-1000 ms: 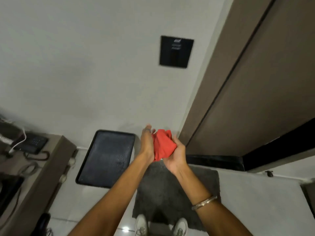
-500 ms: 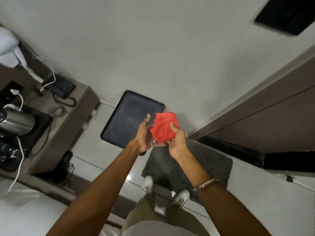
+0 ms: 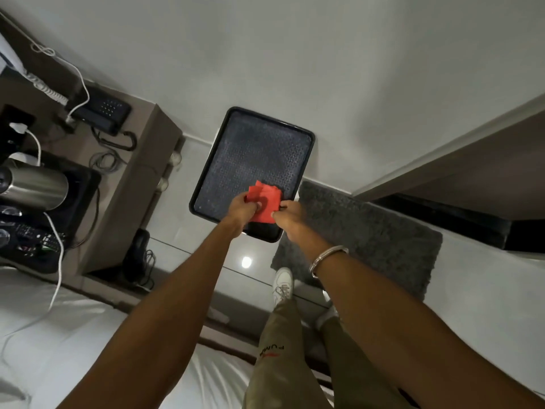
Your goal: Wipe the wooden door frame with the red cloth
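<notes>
The red cloth (image 3: 266, 202) is folded into a small flat pad and held out in front of me at arm's length. My left hand (image 3: 243, 208) pinches its left edge and my right hand (image 3: 290, 215), with a metal bangle on the wrist, pinches its right edge. The wooden door frame (image 3: 460, 160) runs diagonally at the right, well apart from the cloth and both hands.
A black tray (image 3: 256, 149) leans on the white wall behind the cloth. A grey mat (image 3: 368, 231) lies by the door. On the left a side table (image 3: 138, 178) carries a phone (image 3: 100, 110), a kettle (image 3: 32, 184) and cables. A white bed (image 3: 59, 335) is at lower left.
The view has tilted down and left, away from the door. The bunched cloth has been flattened and folded between both hands, which now hold it by its edges.
</notes>
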{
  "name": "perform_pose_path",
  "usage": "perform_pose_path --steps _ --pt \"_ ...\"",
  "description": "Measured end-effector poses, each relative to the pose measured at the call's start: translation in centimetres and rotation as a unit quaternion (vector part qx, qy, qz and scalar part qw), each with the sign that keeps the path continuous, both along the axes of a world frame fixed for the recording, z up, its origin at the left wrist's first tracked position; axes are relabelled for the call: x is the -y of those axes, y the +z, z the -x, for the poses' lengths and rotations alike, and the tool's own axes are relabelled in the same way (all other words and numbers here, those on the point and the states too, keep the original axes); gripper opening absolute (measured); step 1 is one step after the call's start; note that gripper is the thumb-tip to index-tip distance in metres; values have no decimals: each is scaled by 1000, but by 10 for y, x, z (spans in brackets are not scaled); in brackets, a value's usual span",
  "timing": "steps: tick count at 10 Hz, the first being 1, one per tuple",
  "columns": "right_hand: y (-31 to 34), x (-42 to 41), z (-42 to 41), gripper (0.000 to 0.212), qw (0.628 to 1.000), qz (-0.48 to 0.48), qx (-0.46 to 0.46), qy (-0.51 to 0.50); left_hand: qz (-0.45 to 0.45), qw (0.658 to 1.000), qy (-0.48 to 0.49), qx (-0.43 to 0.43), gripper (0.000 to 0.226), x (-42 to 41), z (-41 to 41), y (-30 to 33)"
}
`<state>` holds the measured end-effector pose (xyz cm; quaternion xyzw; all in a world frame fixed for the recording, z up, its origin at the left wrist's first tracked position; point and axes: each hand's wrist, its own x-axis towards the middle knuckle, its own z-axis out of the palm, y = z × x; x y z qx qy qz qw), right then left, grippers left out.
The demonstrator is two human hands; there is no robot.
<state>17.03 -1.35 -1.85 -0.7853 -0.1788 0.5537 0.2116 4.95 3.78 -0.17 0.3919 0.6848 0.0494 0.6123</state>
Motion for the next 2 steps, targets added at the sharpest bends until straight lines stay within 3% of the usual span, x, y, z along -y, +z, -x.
perform_pose_path --steps 1,2 --pt "6 1 1 35 998 -14 44 43 -43 997 -55 -44 49 7 -3 -1" --pt "38 7 -13 55 977 -102 159 103 -206 963 -134 -113 63 19 -14 12"
